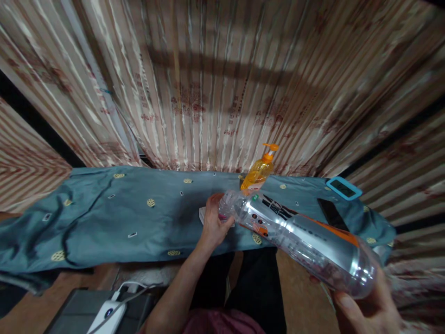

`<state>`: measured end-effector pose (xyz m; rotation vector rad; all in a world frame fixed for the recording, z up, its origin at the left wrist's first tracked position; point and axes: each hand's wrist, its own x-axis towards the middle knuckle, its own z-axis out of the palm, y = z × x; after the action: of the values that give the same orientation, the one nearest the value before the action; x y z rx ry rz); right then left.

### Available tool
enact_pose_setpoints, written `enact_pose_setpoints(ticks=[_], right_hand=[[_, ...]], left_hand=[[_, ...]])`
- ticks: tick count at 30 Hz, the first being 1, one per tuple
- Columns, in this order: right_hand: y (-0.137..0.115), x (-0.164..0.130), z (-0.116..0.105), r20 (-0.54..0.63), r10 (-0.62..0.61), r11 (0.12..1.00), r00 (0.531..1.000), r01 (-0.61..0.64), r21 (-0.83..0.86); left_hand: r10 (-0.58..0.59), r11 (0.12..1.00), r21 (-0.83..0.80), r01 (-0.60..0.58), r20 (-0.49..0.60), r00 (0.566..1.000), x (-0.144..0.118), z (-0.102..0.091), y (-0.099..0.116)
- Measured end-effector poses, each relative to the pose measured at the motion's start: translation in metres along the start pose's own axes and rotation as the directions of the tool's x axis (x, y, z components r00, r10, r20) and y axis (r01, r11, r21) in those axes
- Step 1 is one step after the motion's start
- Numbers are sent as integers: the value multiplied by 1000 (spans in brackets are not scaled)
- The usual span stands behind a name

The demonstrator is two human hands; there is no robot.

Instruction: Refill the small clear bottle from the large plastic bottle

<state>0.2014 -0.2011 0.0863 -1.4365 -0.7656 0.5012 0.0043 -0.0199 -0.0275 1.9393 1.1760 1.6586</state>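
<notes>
A large clear plastic bottle [320, 241] with a silver and orange label lies tilted across the front of the table, its base toward me at the right. My right hand [371, 301] is wrapped round that base. At the bottle's narrow end, my left hand [214, 222] closes on a small clear container [226, 206] with a pinkish tint inside. The bottle's mouth meets this container; I cannot tell whether it is inside or just touching. Partly behind my left hand, a flat white object [201, 215] rests on the cloth.
A pump bottle [257, 174] of orange liquid stands just behind the clear bottle. On the right lie a dark phone [332, 213] and a blue-framed device [344, 188]. A green patterned cloth [114, 218] covers the table, with curtains [208, 93] behind. A white power bank [108, 317] sits lower left.
</notes>
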Motion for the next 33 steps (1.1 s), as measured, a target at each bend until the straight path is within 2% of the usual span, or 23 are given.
enact_pose_setpoints(ticks=[11, 16, 24, 28, 33], right_hand=[[-4, -3, 8, -45, -32, 999, 998, 34, 42], [5, 0, 2, -39, -59, 995, 998, 62, 78], [31, 9, -22, 93, -186, 982, 978, 188, -10], [27, 8, -19, 94, -253, 967, 963, 255, -16], [23, 6, -14, 101, -268, 963, 958, 268, 6]], left_hand=[[-82, 996, -44, 83, 21, 996, 2, -1, 3], [-52, 998, -36, 52, 14, 999, 3, -1, 3], [-26, 1000, -12, 26, 14, 1000, 4, -2, 1], [-4, 1000, -6, 4, 8, 1000, 4, -2, -1], [6, 1000, 3, -6, -4, 1000, 4, -2, -4]])
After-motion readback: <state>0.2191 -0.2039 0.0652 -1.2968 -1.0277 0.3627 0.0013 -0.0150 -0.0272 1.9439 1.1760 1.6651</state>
